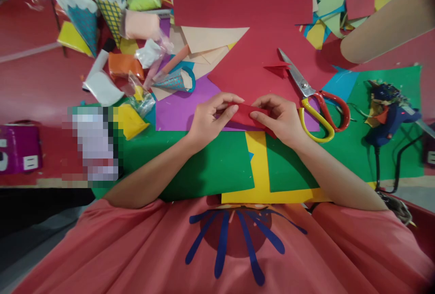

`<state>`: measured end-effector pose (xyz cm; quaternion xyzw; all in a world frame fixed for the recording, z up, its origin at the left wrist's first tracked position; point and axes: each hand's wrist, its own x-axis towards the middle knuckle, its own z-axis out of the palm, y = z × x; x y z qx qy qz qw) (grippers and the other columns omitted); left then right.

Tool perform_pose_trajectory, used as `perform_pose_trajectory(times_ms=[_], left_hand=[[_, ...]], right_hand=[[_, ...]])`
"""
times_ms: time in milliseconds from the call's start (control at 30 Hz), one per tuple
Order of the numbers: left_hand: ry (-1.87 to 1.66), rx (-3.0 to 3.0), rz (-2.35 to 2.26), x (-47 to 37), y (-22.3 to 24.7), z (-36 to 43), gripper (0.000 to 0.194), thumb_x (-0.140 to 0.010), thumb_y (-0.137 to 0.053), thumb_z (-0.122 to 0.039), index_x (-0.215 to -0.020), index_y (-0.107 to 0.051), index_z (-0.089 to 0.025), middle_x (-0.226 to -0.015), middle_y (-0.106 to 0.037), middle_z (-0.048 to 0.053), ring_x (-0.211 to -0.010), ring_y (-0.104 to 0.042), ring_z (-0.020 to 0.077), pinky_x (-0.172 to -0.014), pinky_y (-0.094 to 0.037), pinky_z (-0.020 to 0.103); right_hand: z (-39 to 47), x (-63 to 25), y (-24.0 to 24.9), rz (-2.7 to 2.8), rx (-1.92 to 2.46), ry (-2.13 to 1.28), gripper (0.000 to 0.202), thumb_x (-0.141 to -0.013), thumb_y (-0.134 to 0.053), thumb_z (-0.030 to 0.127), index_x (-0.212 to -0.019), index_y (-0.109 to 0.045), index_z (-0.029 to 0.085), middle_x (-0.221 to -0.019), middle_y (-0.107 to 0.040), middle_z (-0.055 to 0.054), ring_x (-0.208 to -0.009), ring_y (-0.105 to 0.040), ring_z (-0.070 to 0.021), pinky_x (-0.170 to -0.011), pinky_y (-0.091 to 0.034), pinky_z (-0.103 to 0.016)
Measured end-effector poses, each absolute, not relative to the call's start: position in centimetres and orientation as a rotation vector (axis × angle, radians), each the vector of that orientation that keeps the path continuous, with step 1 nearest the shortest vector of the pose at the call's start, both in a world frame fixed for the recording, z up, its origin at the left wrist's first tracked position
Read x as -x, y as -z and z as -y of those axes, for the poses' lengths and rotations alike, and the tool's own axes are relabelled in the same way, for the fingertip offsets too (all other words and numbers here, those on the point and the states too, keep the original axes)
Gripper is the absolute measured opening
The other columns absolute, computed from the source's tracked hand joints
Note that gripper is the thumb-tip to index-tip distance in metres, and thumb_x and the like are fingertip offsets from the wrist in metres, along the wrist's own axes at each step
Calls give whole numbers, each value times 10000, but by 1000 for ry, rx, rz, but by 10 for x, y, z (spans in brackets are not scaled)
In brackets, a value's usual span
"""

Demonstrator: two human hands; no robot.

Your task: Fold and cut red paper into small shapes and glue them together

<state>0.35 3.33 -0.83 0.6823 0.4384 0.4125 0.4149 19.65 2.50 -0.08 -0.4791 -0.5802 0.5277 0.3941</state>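
Note:
A small piece of red paper (247,115) is held between my two hands, over the purple sheet (176,113) near the table's front. My left hand (212,117) pinches its left end between thumb and fingers. At the right end, my right hand (280,115) grips it with thumb and curled fingers. Just right of my right hand lie scissors (305,86) with one yellow and one red handle loop, blades apart and pointing away. A small folded red scrap (279,69) touches the blades. Beyond my hands spreads a large red sheet (244,67).
Green sheets (210,162) and a yellow sheet (260,162) lie nearest my body. A blue glue gun (390,122) with a cord is at right, below a cardboard tube (384,22). Paper cones (83,20) and clay packets (125,65) crowd the left.

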Motion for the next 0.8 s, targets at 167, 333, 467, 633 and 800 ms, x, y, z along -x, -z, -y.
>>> perform_pose_trajectory(times_ms=[167,333,467,633,800], left_hand=[[-992,-1768,-1061,-4,7,-31,169,-895,-577,-308,-931,-672,-173,-901,-748,19,-797,-708,87,-705,-533,148],[-1002,-1779,-1053,-4,7,-30,164,-865,-600,-257,-992,-659,-172,-795,-712,-11,-633,-649,48,-584,-477,121],[-986,-1747,-1082,-4,7,-31,194,-844,-622,-252,-1020,-628,-172,-641,-623,-58,-491,-543,21,-497,-409,115],[-1008,-1681,-1048,-5,7,-32,115,-848,-614,-247,-923,-655,-170,-805,-706,-3,-679,-661,56,-610,-492,124],[-1003,-1627,-1071,-6,5,-31,165,-847,-621,-306,-932,-656,-169,-866,-717,16,-726,-676,75,-642,-519,145]], right_hand=[[-23,-196,-2,1553,1232,-1346,151,-809,-665,329,-804,-643,180,-738,-651,5,-663,-564,-99,-627,-454,-248],[-23,-195,-5,1622,1210,-1339,170,-841,-626,315,-760,-634,166,-668,-620,15,-599,-514,-83,-580,-400,-234],[-24,-196,-4,1649,1196,-1312,163,-839,-629,305,-758,-644,163,-689,-641,6,-623,-531,-93,-601,-407,-239],[-25,-197,-3,1668,1175,-1283,150,-838,-629,288,-758,-650,162,-698,-646,7,-628,-528,-87,-620,-408,-238],[-27,-198,-7,1786,1109,-1307,133,-824,-625,237,-713,-621,164,-693,-614,8,-639,-513,-87,-632,-402,-242]])
